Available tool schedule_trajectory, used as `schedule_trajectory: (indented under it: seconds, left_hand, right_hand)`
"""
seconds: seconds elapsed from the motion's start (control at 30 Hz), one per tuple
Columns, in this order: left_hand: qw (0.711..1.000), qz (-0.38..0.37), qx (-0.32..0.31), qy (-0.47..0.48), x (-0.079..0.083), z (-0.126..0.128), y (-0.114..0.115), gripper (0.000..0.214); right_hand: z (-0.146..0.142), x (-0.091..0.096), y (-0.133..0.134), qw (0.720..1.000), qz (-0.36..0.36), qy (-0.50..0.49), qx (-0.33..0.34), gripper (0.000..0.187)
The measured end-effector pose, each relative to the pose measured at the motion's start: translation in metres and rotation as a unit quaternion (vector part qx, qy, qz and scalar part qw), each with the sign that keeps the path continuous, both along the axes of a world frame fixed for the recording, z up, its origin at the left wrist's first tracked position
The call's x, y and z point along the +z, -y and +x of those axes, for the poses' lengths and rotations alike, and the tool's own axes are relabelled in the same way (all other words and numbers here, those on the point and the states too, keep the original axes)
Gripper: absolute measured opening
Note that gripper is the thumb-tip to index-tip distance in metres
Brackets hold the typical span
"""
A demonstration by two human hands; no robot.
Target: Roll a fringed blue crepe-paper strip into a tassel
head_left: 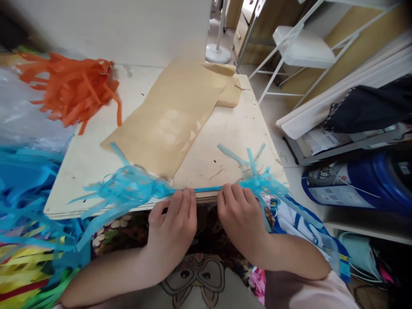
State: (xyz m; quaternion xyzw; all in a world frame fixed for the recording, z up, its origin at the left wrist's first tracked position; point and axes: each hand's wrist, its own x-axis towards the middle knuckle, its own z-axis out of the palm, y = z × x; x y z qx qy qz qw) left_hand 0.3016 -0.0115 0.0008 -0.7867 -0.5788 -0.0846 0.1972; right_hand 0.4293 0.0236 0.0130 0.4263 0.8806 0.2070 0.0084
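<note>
A blue tissue paper tassel [128, 185] lies along the near edge of the pale wooden board [222, 137]. Its middle is a narrow twisted strip, and fringed strips fan out at both ends. My left hand [175, 216] has its fingers closed over the left part of that twisted middle. Closed over the right part, my right hand [240, 210] sits by the other fringe. A short taut length of blue shows between the hands. Beyond them, a sheet of brown paper [180, 98] lies slantwise on the board. My fingertips are partly hidden.
Orange tassels [74, 90] lie at the board's far left. Blue strips [28, 189] and yellow strips [25, 266] are heaped on the left. To the right are a blue bucket [347, 178], dark cloth [370, 105] and a white folding chair [302, 47].
</note>
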Motion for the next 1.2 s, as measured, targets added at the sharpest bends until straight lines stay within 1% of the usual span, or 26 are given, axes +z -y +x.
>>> schedule_trajectory:
  seconds: [0.13,0.27,0.37,0.43,0.57,0.63,0.7,0.8,0.9,1.03,1.2]
  left_hand:
    - [1.0,0.008,0.016,0.003,-0.009,-0.001,0.01,0.032]
    - [0.999,-0.019,0.03,0.028,-0.018,-0.001,0.017,0.043]
    - [0.998,-0.032,0.031,0.046,-0.023,0.001,0.02,0.045]
    - [0.998,-0.019,0.03,0.043,-0.025,0.001,0.021,0.041]
    - [0.998,0.054,0.025,0.038,-0.025,0.001,0.019,0.017]
    - [0.996,0.076,0.021,0.04,-0.025,0.001,0.018,0.008]
    - [0.995,0.088,0.022,0.037,-0.026,0.001,0.017,0.005]
    - [0.994,0.096,0.031,0.031,-0.026,0.002,0.016,0.005]
    - [0.994,0.1,0.037,0.029,-0.027,0.001,0.016,0.004]
    - [0.993,0.107,0.032,0.028,-0.028,-0.002,0.015,0.002]
    - [0.992,0.116,0.029,0.03,-0.028,-0.002,0.014,0.002]
  right_hand:
    - [-0.002,-0.008,0.01,0.999,0.014,0.014,-0.033,0.029]
    - [-0.006,-0.01,0.014,0.998,0.015,0.015,-0.066,0.031]
    - [-0.01,-0.01,0.017,0.996,0.02,0.021,-0.087,0.033]
    - [-0.014,-0.012,0.02,0.996,0.023,0.028,-0.086,0.039]
    - [-0.025,-0.02,0.024,0.993,0.02,0.051,-0.106,0.056]
    - [-0.031,-0.024,0.025,0.99,0.024,0.06,-0.127,0.06]
    - [-0.034,-0.028,0.025,0.988,0.039,0.063,-0.134,0.061]
    - [-0.03,-0.031,0.024,0.99,0.062,0.059,-0.115,0.056]
    - [-0.019,-0.03,0.022,0.993,0.077,0.041,-0.085,0.047]
    - [-0.002,-0.027,0.017,0.995,0.08,0.003,-0.052,0.037]
    - [0.015,-0.025,0.008,0.997,0.075,-0.031,-0.008,0.032]
